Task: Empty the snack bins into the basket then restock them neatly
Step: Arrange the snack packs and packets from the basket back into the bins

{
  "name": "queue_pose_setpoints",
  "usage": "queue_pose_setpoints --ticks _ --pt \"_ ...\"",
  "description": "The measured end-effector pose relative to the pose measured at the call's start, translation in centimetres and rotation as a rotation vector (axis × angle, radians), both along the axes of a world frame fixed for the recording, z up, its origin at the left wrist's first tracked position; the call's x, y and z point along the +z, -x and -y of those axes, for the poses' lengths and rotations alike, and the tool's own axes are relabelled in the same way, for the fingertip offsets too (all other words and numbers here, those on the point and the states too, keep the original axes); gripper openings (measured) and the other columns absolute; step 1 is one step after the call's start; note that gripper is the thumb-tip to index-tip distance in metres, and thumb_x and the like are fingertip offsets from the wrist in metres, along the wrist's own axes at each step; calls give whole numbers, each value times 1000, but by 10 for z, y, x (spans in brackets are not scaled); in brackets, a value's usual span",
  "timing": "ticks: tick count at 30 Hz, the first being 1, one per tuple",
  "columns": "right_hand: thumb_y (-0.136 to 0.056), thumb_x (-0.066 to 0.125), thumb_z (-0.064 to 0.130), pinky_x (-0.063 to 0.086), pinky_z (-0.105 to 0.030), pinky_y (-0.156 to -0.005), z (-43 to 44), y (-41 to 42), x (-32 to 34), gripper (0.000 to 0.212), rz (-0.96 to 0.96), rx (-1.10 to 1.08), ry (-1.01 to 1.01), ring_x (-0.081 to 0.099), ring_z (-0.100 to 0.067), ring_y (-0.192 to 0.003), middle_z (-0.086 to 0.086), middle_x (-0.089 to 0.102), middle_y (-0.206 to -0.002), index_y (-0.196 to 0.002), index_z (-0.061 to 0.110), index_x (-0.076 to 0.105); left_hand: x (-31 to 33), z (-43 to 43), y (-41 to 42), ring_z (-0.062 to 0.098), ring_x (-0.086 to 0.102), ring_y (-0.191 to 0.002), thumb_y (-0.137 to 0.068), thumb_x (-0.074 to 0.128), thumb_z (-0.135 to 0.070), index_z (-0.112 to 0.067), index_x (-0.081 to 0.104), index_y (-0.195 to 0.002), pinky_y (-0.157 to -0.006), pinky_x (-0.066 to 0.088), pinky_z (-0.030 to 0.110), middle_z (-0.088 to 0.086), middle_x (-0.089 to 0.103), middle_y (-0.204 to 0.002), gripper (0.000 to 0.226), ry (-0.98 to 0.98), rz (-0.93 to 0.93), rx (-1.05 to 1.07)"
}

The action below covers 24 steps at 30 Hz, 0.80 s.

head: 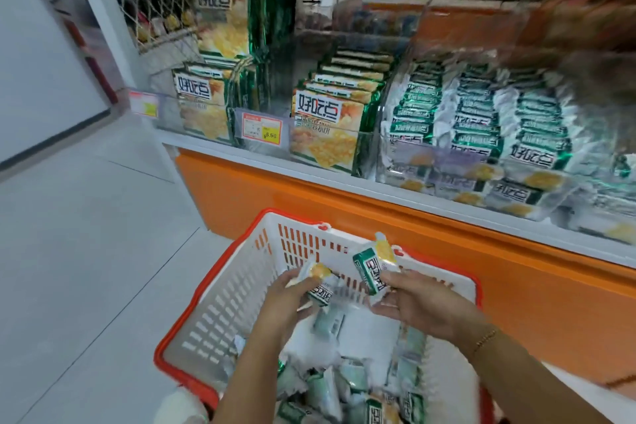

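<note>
**Restocking step, seen from the head camera.** Small green-and-white foil snack packets (327, 389) lie in a loose heap in the white slotted plastic basket with an orange rim (220, 303), lower centre of the frame. Above the heap, the left hand (292, 296) has its grip curled round at least one such packet (320, 274). The right hand (413, 306) pinches another packet (373, 268) upright between thumb and fingers.

At upper right, the clear plastic bin (382, 134) on the white shelf (241, 155) holds rows of the same packets. Larger green-and-yellow cracker packs (323, 134) stand to its left.

The ordered rows suggest refilling is under way, though blur leaves this uncertain. To do it well, turn each packet label-forward, square several into one stack, then seat them flush against the existing rows.
</note>
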State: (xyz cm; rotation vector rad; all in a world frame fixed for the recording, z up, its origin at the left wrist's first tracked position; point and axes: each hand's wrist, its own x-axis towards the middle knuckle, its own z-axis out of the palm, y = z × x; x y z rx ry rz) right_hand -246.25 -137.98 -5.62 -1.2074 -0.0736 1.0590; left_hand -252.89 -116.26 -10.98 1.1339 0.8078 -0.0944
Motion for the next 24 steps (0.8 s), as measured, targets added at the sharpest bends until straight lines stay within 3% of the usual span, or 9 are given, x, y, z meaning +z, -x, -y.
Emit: queue_pose_setpoints --ticks 3,5,9,11,13,15,17,21,24 --pt "-77 71 24 52 -32 -91 10 2 37 52 236 91 144 59 -25 -109 -12 65 -121 -124 7 56 45 14 8 22 66 -76 -79 74 -8 -2 59 -101 -64 55 29 13 70 -90 27 -29 100 -44" --pt "-79 70 20 51 -36 -95 16 4 62 49 348 162 216 63 -22 -109 -8 68 -117 -125 10 55 74 27 14 18 64 -77 -76 74 -14 -2 62 -87 -70 50 30 10 69 -89 21 -12 181 -65" --pt "-80 70 -1 57 -28 -77 34 6 118 43 461 271 233 69 -23 -95 -14 69 -111 -118 10 52 115 57 23 12 59 -85 -91 59 -28 -15 64 -104 -85 47 34 -4 69 -100 19 63 224 -100" --pt "-81 70 -1 56 -32 -83 46 9 150 33 530 282 263 68 -23 -95 -10 71 -105 -108 13 56 133 74 23 13 64 -84 -95 54 -34 -15 62 -117 -86 51 32 2 69 -112 31 59 230 -197" --pt "-81 69 0 53 -37 -92 66 8 178 30 589 255 313 67 -24 -99 -6 72 -103 -106 13 58 149 87 19 12 66 -86 -93 57 -31 -12 61 -118 -79 55 32 2 72 -104 31 10 242 -290" --pt "-76 74 3 50 -41 -96 93 3 202 48 619 229 352 66 -27 -103 -12 68 -113 -119 10 54 169 101 12 14 66 -91 -88 64 -23 -9 61 -115 -70 54 26 2 73 -102 31 -95 275 -376" --pt "-70 80 9 48 -44 -89 125 -5 223 68 641 97 400 65 -28 -95 -18 63 -115 -129 15 47 190 115 1 15 68 -87 -86 67 -20 -11 66 -109 -71 51 23 3 73 -99 25 -266 348 -524" --pt "-84 67 13 49 -35 -79 185 -37 244 31 679 -333 407 60 -18 -87 -12 70 -104 -114 16 58 233 154 -23 5 66 -87 -85 69 -25 -21 65 -107 -74 51 15 -8 70 -105 23 -587 517 -656" --pt "-87 67 19 45 -27 -69 221 -64 236 34 708 -535 542 55 -20 -81 -21 65 -104 -113 -2 61 258 187 -45 -6 52 -87 -85 67 -33 -30 49 -129 -63 41 1 -17 52 -116 48 -875 612 -694"
